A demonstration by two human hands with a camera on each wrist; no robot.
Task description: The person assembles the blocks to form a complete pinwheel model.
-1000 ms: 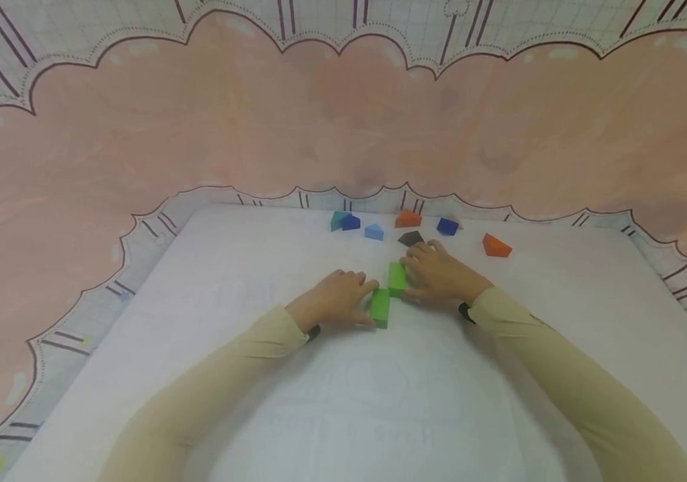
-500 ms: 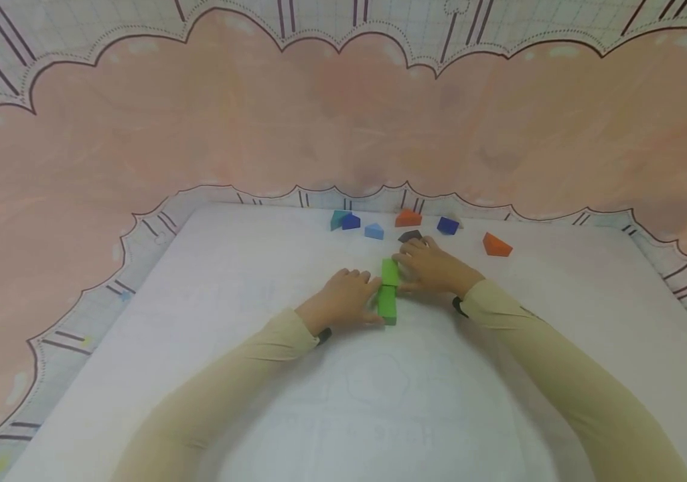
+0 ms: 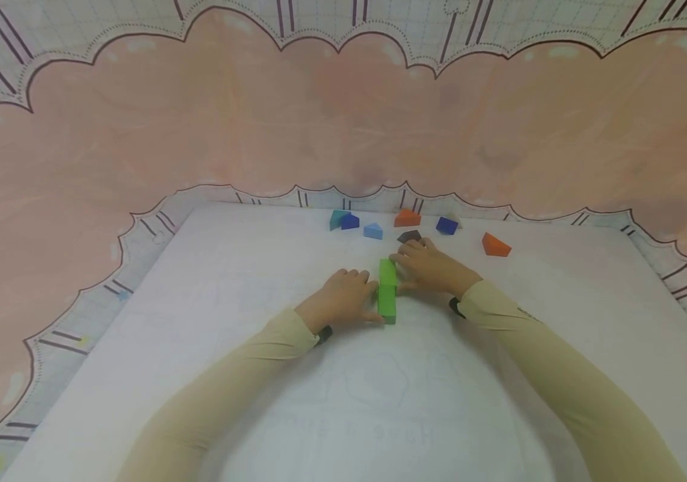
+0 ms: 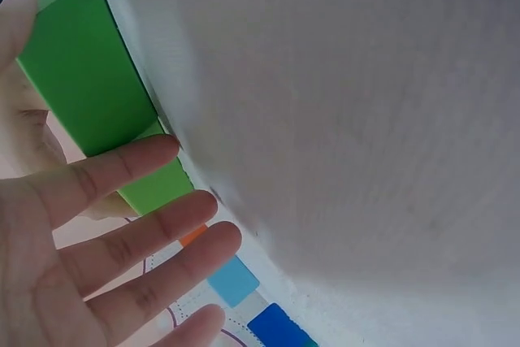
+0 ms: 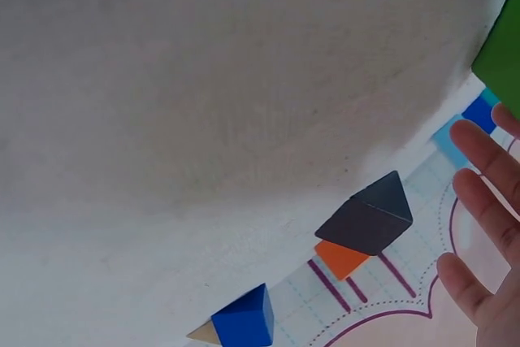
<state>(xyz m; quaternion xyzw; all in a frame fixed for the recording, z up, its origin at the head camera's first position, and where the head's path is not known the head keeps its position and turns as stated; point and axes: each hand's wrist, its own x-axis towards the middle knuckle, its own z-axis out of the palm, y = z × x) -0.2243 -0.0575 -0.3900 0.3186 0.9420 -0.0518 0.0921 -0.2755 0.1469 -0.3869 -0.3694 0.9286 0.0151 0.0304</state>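
Two green blocks lie end to end on the white tabletop (image 3: 295, 402), in line away from me. My left hand (image 3: 342, 294) is at the left of the near block (image 3: 387, 309), with thumb and index finger holding it near its two ends. In the left wrist view that block (image 4: 89, 62) shows a long face, and the other fingers are spread straight. At the right of the far block (image 3: 388, 270), my right hand (image 3: 429, 266) holds it between index finger and thumb. Only a corner of a green block (image 5: 504, 62) appears in the right wrist view.
Beyond the right hand lies a dark grey prism (image 3: 408, 237). Along the back edge are orange (image 3: 407, 218), teal (image 3: 337, 219), dark blue (image 3: 350, 221) and light blue (image 3: 373, 231) blocks. Further right are a blue block (image 3: 447, 225), a beige piece behind it, and an orange block (image 3: 496, 245).
The near green block has moved slightly right and the far one left, so they now line up instead of standing offset. Both hands moved along with them, then stayed almost still.
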